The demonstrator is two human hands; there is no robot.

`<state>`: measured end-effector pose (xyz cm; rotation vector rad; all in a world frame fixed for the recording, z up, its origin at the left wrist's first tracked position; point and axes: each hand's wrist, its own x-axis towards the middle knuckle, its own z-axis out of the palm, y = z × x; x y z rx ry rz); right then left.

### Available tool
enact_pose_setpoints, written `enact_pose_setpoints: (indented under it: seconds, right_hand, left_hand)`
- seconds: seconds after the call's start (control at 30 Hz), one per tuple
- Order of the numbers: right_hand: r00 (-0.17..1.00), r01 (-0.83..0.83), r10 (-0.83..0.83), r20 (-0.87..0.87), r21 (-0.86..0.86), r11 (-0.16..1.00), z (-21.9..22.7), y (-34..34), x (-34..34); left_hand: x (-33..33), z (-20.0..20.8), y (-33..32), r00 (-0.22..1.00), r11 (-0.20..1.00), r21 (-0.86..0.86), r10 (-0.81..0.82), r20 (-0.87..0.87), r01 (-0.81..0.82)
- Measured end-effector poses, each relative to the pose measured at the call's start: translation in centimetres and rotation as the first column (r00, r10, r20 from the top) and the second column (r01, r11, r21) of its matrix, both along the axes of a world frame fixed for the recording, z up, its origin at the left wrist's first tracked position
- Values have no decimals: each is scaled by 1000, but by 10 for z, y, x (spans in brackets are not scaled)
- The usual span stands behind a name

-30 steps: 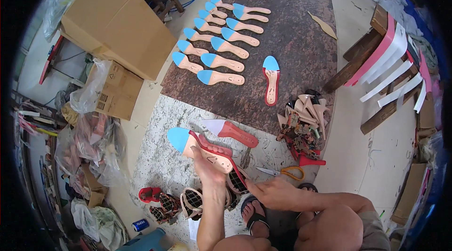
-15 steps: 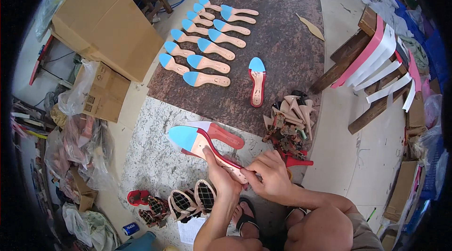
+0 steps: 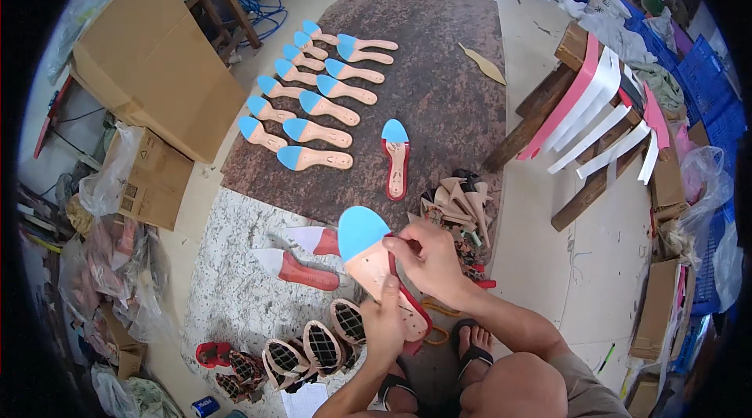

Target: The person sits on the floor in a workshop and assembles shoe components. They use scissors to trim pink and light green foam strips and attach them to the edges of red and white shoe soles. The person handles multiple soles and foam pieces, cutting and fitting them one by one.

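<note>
A shoe insole (image 3: 364, 236) with a blue toe and beige body is held over the floor, its toe tilted up and away. Red edging (image 3: 413, 310) runs along its right side and round the heel. My left hand (image 3: 382, 324) grips the insole toward the heel, thumb on top. My right hand (image 3: 429, 260) pinches the right edge just below the blue part. Two red soles with whitish toes, one nearer (image 3: 309, 273) and one farther (image 3: 321, 239), lie left of it. Farther off, a red-edged insole (image 3: 396, 163) rests on the dark board.
Several blue-toed insoles (image 3: 317, 158) lie in rows on the dark board (image 3: 423, 65). Heels and scraps (image 3: 462, 210) are piled right of my hands. A wooden stool (image 3: 521, 120) carries pink and white strips (image 3: 583, 97). Patterned shoe uppers (image 3: 323, 346) stand near my feet; cardboard boxes (image 3: 160, 65) are at left.
My right hand has moved from the heel end up the insole's edge toward the blue toe. The insole has swung to point more away from me. The view has shifted.
</note>
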<state>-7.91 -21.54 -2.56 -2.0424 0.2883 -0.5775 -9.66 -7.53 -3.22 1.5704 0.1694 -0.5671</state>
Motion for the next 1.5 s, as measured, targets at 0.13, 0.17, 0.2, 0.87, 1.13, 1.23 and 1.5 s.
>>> enact_pose_setpoints:
  seconds: [0.13, 0.17, 0.2, 0.87, 1.13, 1.23, 1.5]
  right_hand:
    - [981, -32, 89, 172, -307, 951, 7, -7, 10]
    - [992, -122, 122, -11, -186, 975, 12, -6, 6]
    - [990, -136, 137, -41, 14, 991, 11, -5, 6]
    - [686, -722, 709, -163, -36, 691, 54, -39, -51]
    - [455, -767, 626, -633, 79, 637, 118, -77, -34]
    - [391, -711, 679, -621, 265, 651, 117, -96, -23]
    - [537, -396, 731, -422, 638, 660, 61, -94, -37]
  left_hand:
    - [0, 2, 3, 999, 986, -166, -20, -35, 14]
    - [1, 3, 4, 998, 977, -211, -43, -54, 30]
    - [2, 2, 6, 995, 967, -252, -63, -78, 41]
    - [14, 38, 31, 243, 674, 738, -720, 650, 24]
    - [14, 11, 53, 321, 425, 651, -905, 281, 629]
    - [10, 11, 56, 397, 542, 495, -839, 372, 679]
    - [-28, -13, 55, 897, 832, -372, -443, 0, 411]
